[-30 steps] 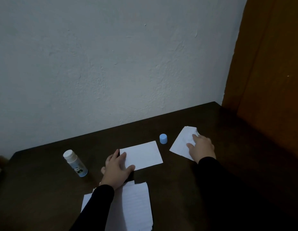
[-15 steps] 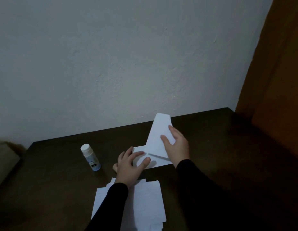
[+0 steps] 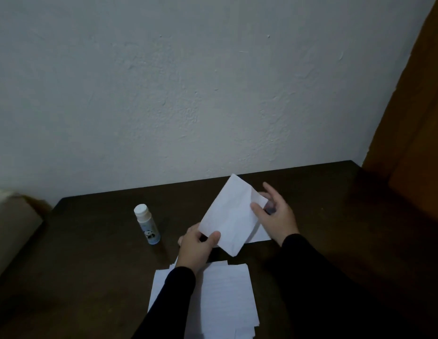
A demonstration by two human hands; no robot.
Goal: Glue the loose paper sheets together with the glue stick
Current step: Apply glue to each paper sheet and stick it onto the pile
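A white paper sheet (image 3: 229, 214) is held tilted above the dark table (image 3: 90, 277). My left hand (image 3: 197, 245) pinches its lower left corner with thumb on top. My right hand (image 3: 276, 216) holds its right edge, thumb on the sheet and fingers spread behind. A second white sheet (image 3: 260, 234) lies flat under it, mostly hidden. The uncapped glue stick (image 3: 147, 224) stands upright to the left, apart from both hands. The blue cap (image 3: 270, 209) is barely seen behind my right hand's fingers.
A stack of lined white sheets (image 3: 225, 299) lies at the table's near edge under my left sleeve. A pale wall rises behind the table. A brown wooden panel (image 3: 413, 118) stands at the right, and a beige object (image 3: 9, 231) sits off the table's left edge.
My right hand carried the right-hand sheet over the middle sheet. My left hand left the flat sheet and now pinches the carried sheet's lower corner. The camera shifted left.
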